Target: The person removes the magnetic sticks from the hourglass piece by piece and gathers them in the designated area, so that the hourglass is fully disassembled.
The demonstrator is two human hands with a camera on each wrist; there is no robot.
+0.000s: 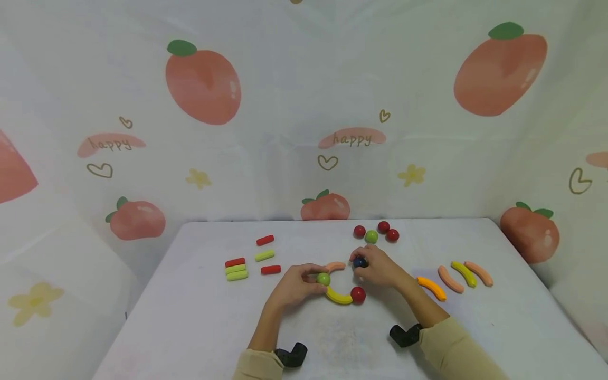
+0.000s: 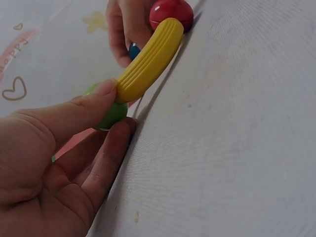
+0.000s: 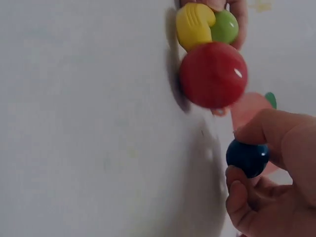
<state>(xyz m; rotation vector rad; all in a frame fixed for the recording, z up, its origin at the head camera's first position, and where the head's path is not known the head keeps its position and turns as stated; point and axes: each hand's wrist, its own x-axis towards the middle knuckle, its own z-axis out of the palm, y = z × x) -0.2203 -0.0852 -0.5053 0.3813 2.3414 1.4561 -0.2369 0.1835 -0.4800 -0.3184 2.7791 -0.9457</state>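
My left hand (image 1: pixel 296 286) holds a green ball (image 1: pixel 323 279) between thumb and fingers at the table's middle. One end of a yellow curved stick (image 1: pixel 339 297) meets this ball; a red ball (image 1: pixel 358 295) touches its other end. In the left wrist view, the thumb lies across the green ball (image 2: pixel 113 117) beside the yellow stick (image 2: pixel 153 59). My right hand (image 1: pixel 380 268) pinches a dark blue ball (image 1: pixel 360 262), clearly seen between thumb and fingertips in the right wrist view (image 3: pixel 248 157). A pink curved stick (image 1: pixel 336 266) lies behind the green ball, between the two hands.
Several short red and light green sticks (image 1: pixel 265 255) lie at the left. Three red balls (image 1: pixel 359 231) and a green ball (image 1: pixel 371 236) sit near the back edge. Orange, pink and yellow curved sticks (image 1: pixel 450 279) are at the right. A printed cloth (image 1: pixel 275 105) hangs behind the white table (image 1: pixel 499 327).
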